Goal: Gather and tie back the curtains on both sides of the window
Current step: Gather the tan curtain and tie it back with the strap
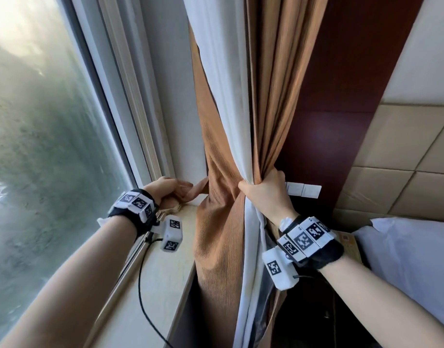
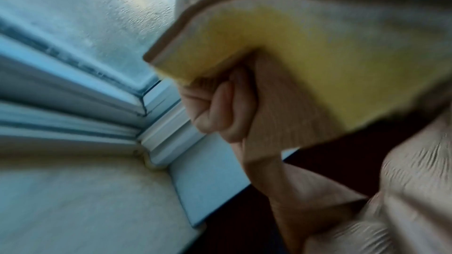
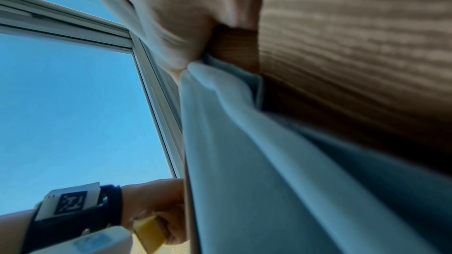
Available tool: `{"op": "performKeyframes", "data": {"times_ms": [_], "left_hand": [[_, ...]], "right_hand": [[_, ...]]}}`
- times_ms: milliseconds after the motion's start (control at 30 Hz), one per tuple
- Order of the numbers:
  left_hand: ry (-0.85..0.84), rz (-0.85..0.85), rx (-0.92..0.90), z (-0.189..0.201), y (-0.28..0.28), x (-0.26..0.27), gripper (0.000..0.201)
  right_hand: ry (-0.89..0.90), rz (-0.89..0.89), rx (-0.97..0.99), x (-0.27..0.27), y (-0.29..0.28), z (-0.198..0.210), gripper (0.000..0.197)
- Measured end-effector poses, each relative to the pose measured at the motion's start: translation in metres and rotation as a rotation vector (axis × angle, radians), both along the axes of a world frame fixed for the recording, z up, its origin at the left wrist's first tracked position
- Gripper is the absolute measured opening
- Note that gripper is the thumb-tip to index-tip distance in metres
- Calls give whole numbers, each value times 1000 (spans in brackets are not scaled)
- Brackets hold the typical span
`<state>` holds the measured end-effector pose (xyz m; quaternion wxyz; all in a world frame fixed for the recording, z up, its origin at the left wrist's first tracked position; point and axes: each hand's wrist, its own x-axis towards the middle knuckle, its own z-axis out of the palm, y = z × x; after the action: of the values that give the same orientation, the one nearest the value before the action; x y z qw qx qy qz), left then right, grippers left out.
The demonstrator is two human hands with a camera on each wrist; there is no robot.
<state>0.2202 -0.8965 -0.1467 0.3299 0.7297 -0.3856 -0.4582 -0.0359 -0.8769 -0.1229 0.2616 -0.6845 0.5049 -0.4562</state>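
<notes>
A brown curtain (image 1: 223, 172) with a white lining (image 1: 231, 96) hangs at the window's right side. My right hand (image 1: 263, 192) grips it bunched at sill height, and the right wrist view shows the same hand (image 3: 183, 16) closed on the lining (image 3: 244, 142) and the brown cloth (image 3: 354, 45). My left hand (image 1: 175, 190) is by the curtain's left edge, above the sill, with one finger reaching the fabric. Its other fingers (image 2: 220, 107) curl round a tan tie-back band (image 2: 269, 45) with a yellow inner face. The band (image 3: 149, 237) also shows from the right wrist.
Window glass (image 1: 40, 146) fills the left, above a pale sill (image 1: 160, 285) crossed by a black cable (image 1: 143, 297). Behind the curtain is a dark wood panel (image 1: 341, 96) with a white switch plate (image 1: 303, 190). A white pillow (image 1: 416, 259) lies at the right.
</notes>
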Motion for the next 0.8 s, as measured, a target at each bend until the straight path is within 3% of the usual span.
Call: {"op": "performKeyframes", "data": {"times_ms": [67,167,233,300,400,467,500,600,667,800], "left_hand": [[-43,-88,123,3,-3,-2,33],[-70,-236,245,1,-5,-8,32],[-97,-278,218,-5,-9,-16,15],[-188,-333,170,-10,-11,-23,20],[20,-369,225,-11,-16,-35,35],[195,-316,198,-7,-15,-43,45],[204,-316,190,-4,-13,-46,45],[-110,-353,166,0,-7,-49,29],[-308,-348,53,-3,-10,-40,18],[-354,-317,13,-2,-4,-13,14]], "right_hand": [[-5,19,2,-5,2,1,31],[5,28,8,-9,1,2,14],[10,23,18,-10,1,1,9],[1,24,13,-10,3,1,8],[2,17,18,-10,4,4,16],[16,4,34,-10,3,5,10],[25,-2,32,-10,2,5,8],[37,-9,7,-9,1,4,10],[23,-8,-4,-8,0,2,11],[40,-51,-18,-5,-1,1,23]]}}
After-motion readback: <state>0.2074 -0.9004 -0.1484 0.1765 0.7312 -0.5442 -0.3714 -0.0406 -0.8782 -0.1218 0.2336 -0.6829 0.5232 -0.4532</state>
